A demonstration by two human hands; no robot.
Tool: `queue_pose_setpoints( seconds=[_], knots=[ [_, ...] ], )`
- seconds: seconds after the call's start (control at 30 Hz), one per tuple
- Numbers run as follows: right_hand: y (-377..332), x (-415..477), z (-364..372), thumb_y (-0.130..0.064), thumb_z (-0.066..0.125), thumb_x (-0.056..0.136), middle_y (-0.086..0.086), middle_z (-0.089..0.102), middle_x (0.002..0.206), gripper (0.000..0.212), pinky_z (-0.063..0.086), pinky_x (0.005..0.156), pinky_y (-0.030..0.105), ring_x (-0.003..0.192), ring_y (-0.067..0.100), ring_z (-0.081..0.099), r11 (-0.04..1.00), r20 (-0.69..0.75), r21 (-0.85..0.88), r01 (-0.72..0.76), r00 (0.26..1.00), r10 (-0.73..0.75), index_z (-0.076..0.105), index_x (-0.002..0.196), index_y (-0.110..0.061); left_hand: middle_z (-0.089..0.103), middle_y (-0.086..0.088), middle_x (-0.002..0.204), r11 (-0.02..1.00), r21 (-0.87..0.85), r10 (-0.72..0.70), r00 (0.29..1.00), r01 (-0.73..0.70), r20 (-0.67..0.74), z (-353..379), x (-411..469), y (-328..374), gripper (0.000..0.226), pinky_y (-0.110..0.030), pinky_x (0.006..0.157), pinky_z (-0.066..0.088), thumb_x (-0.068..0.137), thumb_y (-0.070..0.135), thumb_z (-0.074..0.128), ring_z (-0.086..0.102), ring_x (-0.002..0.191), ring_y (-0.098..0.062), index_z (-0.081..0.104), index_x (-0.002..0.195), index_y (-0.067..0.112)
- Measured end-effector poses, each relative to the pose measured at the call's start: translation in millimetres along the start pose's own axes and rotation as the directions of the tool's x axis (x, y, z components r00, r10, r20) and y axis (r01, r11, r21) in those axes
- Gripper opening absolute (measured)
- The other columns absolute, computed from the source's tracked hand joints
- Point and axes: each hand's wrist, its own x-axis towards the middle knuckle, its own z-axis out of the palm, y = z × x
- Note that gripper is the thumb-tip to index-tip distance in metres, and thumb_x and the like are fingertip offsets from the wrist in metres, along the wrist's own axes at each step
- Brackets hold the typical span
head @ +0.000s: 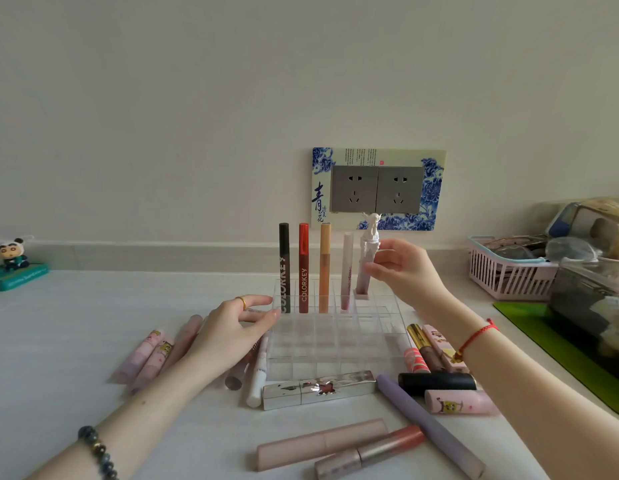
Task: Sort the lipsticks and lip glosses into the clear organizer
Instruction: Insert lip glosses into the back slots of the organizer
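Note:
A clear grid organizer [335, 344] stands mid-table. Its back row holds a black tube [284, 268], a red tube [303, 268], an orange tube [324, 268] and a pale pink tube [346, 271]. My right hand [405, 271] pinches a white gloss with a figurine cap [366, 265], upright over the back row's fifth cell. My left hand [231, 327] rests against the organizer's left wall, fingers straight. Loose lipsticks lie around: pink tubes [148, 355] at left, a silver case [318, 389] in front, a lilac stick [429, 427], a black lipstick [436, 382].
A pink basket [505, 275] with glasses and a clear box [592, 306] on a green mat [557, 355] stand at the right. A panda figurine [13, 261] sits far left. Wall sockets [377, 188] are behind the organizer.

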Motion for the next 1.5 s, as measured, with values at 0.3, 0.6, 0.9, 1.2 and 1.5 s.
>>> queue_pose_setpoints(
  seconds=[0.3,0.6,0.9,1.2,1.5],
  knots=[
    [8,-3,2,-0.007,0.069,0.076,-0.008,0.064,0.082,0.023,0.045,0.069,0.012,0.079,0.005,0.062,0.990,0.010,-0.138,0.005,1.000,-0.004,0.059,0.094,-0.017,0.062,0.019,0.082,1.000,-0.002,-0.016,1.000,0.016,0.004,-1,-1,2,0.029,-0.003,0.041,0.037,0.085,0.040,0.057,0.058,0.042,0.001,0.060,0.113,0.030],
    [12,-4,2,-0.008,0.069,0.076,-0.010,0.063,0.080,0.036,0.046,0.071,0.016,0.077,0.001,0.060,0.985,0.032,-0.175,-0.002,0.999,0.008,0.055,0.109,-0.014,0.066,0.011,0.090,1.000,0.007,-0.011,1.000,0.011,0.012,-1,0,1,0.031,-0.003,0.041,0.037,0.085,0.040,0.057,0.057,0.041,0.003,0.059,0.114,0.029],
    [12,-4,1,-0.009,0.070,0.075,-0.013,0.062,0.080,0.046,0.046,0.068,0.012,0.077,0.000,0.060,0.982,0.056,-0.189,0.007,0.998,0.003,0.052,0.118,-0.013,0.060,0.021,0.081,1.000,0.017,-0.007,1.000,0.007,0.014,-1,0,-1,0.032,-0.001,0.042,0.036,0.085,0.040,0.058,0.057,0.045,0.007,0.059,0.115,0.028],
    [3,-6,-5,-0.010,0.070,0.074,-0.006,0.064,0.086,0.048,0.048,0.068,0.012,0.080,0.005,0.062,0.986,0.048,-0.164,0.001,0.999,0.007,0.052,0.118,-0.013,0.061,0.025,0.084,0.999,-0.014,0.046,0.999,-0.046,0.009,-2,3,-5,0.030,-0.002,0.045,0.039,0.084,0.036,0.060,0.061,0.063,0.008,0.059,0.113,0.027],
    [-38,-33,-24,-0.012,0.067,0.078,-0.001,0.059,0.100,0.047,0.049,0.078,0.025,0.088,0.015,0.061,0.985,-0.158,-0.143,0.096,0.980,-0.118,0.045,0.118,-0.021,0.060,0.028,0.101,0.981,0.082,0.185,0.976,-0.176,-0.112,-11,-6,-11,0.020,-0.030,0.091,0.043,0.080,0.043,0.061,0.057,0.101,-0.003,0.053,0.098,0.048]
  ],
)
